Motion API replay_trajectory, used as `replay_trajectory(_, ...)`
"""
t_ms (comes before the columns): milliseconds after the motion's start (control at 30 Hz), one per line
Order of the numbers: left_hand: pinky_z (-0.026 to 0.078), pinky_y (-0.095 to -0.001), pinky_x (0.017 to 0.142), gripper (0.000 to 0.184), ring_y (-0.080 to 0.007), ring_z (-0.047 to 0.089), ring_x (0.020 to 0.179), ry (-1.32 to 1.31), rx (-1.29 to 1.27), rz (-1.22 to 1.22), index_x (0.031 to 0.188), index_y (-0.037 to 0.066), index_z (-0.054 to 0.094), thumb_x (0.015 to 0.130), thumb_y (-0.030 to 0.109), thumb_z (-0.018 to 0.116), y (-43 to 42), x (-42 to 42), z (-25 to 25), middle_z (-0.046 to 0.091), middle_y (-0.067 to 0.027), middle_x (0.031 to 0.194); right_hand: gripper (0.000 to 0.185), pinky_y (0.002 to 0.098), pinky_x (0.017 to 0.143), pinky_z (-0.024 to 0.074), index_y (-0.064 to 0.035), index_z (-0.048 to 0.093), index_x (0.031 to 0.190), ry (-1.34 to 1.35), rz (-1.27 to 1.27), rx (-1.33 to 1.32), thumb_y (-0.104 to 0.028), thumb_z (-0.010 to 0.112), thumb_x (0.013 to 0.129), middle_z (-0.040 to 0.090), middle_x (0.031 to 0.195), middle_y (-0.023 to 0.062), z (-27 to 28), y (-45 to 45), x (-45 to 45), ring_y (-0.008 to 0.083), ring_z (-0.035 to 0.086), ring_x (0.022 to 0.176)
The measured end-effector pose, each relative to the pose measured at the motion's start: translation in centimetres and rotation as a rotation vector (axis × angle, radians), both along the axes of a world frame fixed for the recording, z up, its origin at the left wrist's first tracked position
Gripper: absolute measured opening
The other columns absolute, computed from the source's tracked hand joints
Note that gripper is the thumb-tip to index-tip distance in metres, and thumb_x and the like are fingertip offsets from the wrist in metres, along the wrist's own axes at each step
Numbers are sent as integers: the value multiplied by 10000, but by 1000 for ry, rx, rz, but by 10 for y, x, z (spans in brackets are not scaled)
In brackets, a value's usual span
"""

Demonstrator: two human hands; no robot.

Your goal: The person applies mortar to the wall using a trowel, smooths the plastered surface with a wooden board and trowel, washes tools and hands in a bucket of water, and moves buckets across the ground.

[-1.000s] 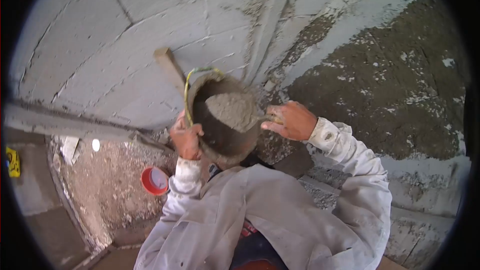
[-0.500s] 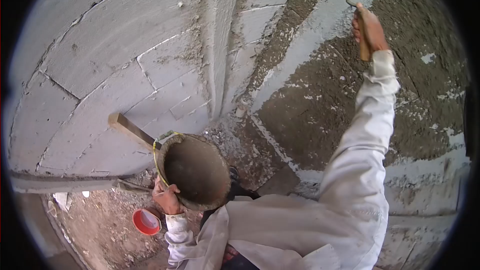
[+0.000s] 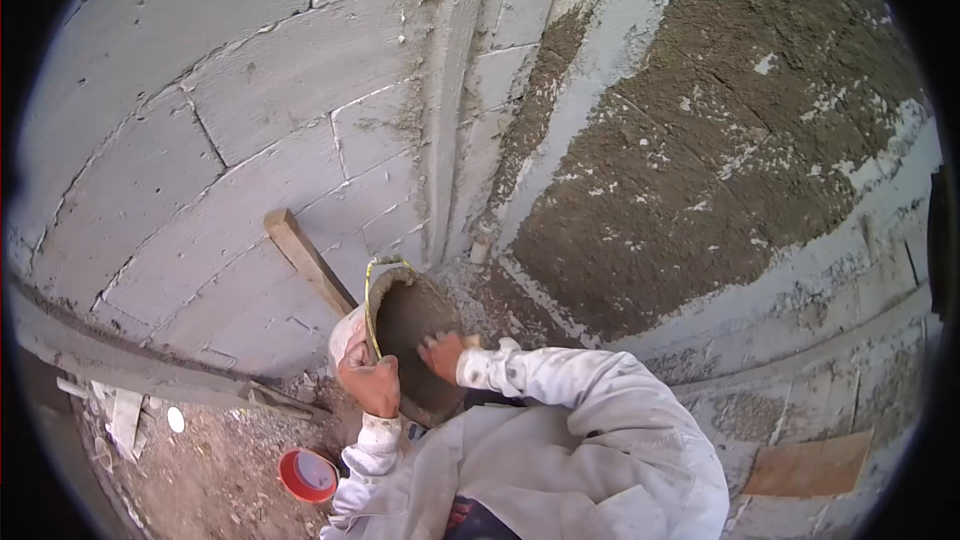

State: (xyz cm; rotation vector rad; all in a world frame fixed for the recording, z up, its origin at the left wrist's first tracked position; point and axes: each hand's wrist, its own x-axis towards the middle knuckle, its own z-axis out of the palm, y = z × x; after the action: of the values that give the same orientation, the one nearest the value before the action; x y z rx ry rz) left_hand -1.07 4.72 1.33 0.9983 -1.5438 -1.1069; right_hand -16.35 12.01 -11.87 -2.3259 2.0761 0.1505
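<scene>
My left hand [image 3: 370,380] is closed round the rim and yellow handle of a mortar-caked bucket [image 3: 432,410], which tilts with its mouth facing up. Wet grey mortar coats the inside. At the right side of the mouth, my right hand [image 3: 443,355] reaches into the bucket. Its fingers are bent over the opening, and the trowel is hidden, so what it grips cannot be made out.
A wooden post [image 3: 308,258] leans against the block wall [image 3: 270,80] behind the bucket. Brown mortar [image 3: 680,180] covers much of the right wall. A red bowl [image 3: 308,474] sits on the rubble floor. A brown board [image 3: 810,465] lies lower right.
My right hand has come down from the right wall, where it held a trowel up, into the bucket. My left hand still holds the bucket, and the view has shifted.
</scene>
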Motion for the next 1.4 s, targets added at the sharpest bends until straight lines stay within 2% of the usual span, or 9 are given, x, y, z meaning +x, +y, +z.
replay_trajectory(300,295,-290,484,147,-88,362,566,-53,-97,-142,596,-41,395,550,-85,528,10,38,41,384,5,615,319,441,610,503,-30,597,1076,28,40,53,-218,542,825,629,955,166,40,-34,39,314,639,766)
replay_trajectory(500,258,-271,491,216,-92,375,594,24,-132,-85,590,-11,344,504,-65,535,-8,59,34,509,-46,685,535,517,968,408,-9,585,1117,-612,-38,196,-496,513,909,612,1094,228,16,-7,74,428,545,1085)
replay_trajectory(633,422,-247,551,419,-158,578,760,413,179,56,879,-94,631,481,-101,500,-31,91,13,661,-115,938,500,504,929,419,-54,540,1201,-636,38,328,-463,532,913,611,1099,211,85,-27,52,406,547,1082)
replay_trajectory(900,457,-241,606,612,-200,564,829,430,412,259,1058,-38,590,467,-145,471,-32,114,-27,607,-82,986,434,518,787,467,-19,621,951,-509,442,167,-444,596,866,639,865,227,286,-88,-26,442,591,894)
replay_trajectory(1000,481,-424,841,493,-215,595,720,64,462,304,1097,84,652,881,523,592,-22,107,-29,633,-102,801,518,464,710,480,50,601,957,-520,674,161,-463,560,902,622,805,239,364,-113,-67,425,612,809)
replay_trajectory(1200,472,-376,743,433,-205,591,697,-83,534,468,1111,53,639,798,339,550,-38,81,-34,640,-99,835,484,268,461,489,50,620,969,-884,393,183,-427,547,938,621,708,121,465,-129,-254,139,601,570)
replay_trajectory(1300,468,-352,694,431,-200,589,685,-146,564,544,1119,38,633,756,246,528,-42,74,-37,643,-97,852,321,207,374,380,-98,545,823,-1808,203,-369,-366,460,978,453,579,-38,412,-170,-369,51,424,452)
replay_trajectory(1367,465,-336,662,440,-196,588,677,-189,570,577,1123,27,629,729,185,514,-45,69,-36,645,-96,863,286,209,355,321,-173,438,737,-2626,95,-1140,-291,382,992,406,566,-56,293,-216,-394,45,361,414)
replay_trajectory(1400,464,-328,645,448,-195,588,673,-192,570,582,1126,22,627,715,154,507,-49,68,-37,647,-96,869,236,218,355,299,-181,445,757,-2649,387,-984,-247,363,968,376,546,-68,188,-242,-397,53,336,405)
